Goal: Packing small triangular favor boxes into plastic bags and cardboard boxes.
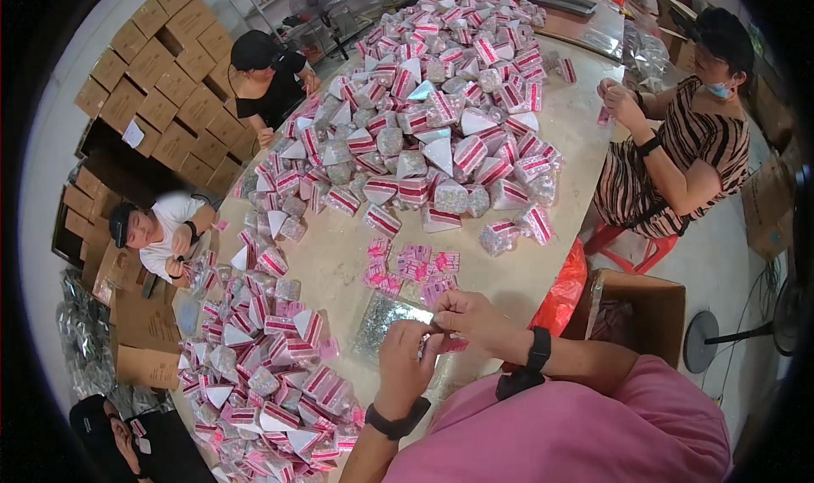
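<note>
Near the front edge of the table, my left hand [402, 362] and my right hand [475, 320] meet with fingers pinched together. A small pink card [455, 345] shows between them, mostly covered by my fingers. Just beyond and left of my hands lies a stack of clear shiny plastic bags [379, 320]. Several pink printed cards [413, 265] are spread on the table past that stack. Farther off rises a large heap of wedge-shaped clear packs with pink and white cards [437, 154].
A second heap of packs [275, 398] covers the table's left side. An open cardboard box [670, 301] and red plastic [563, 290] are at my right. One person [674, 161] sits at right; others work along the left. Stacked cartons [157, 72] line the wall.
</note>
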Demonstrator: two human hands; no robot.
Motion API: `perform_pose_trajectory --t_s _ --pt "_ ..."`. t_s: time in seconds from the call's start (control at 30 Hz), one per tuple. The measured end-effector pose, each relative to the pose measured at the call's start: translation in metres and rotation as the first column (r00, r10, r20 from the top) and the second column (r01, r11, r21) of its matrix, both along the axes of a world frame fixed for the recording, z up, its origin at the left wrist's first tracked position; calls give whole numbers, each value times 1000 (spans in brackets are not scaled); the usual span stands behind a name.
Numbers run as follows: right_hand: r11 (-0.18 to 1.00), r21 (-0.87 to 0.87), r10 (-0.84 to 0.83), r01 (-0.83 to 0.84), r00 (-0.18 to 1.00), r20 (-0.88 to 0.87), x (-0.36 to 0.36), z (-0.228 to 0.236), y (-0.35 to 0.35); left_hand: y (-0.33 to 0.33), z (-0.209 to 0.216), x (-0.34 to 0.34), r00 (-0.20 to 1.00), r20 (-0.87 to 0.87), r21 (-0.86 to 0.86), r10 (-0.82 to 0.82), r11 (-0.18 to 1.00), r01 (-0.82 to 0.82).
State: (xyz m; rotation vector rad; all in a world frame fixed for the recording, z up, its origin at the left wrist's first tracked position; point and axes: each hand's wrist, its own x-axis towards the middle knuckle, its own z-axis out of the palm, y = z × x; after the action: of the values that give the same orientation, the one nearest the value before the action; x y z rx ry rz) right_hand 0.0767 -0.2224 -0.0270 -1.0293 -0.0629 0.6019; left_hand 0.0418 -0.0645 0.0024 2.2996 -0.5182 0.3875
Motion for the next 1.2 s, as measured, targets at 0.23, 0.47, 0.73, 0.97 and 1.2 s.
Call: perform_pose_trajectory --t_s 0.23,0.47,0.73,0.97,1.2 --pt "997 69 39 -36 998 -41 -2 -9 2 2 -7 -2 995 80 94 53 994 -60" --pt "986 93 142 -139 990 -20 -3 -10 3 7 -10 -10 996 48 103 79 991 -84" --pt "925 4 379 -379 923 -62 -8 -2 -8 26 22 -1 906 -247 -143 -344 938 317" --pt "912 -49 405 -407 913 -54 -11 -13 -7 33 4 -24 966 -176 158 -191 963 219" --pt "709 -703 473 -55 776 417 -17 29 1 24 -20 -22 881 -471 -236 -44 969 -78"
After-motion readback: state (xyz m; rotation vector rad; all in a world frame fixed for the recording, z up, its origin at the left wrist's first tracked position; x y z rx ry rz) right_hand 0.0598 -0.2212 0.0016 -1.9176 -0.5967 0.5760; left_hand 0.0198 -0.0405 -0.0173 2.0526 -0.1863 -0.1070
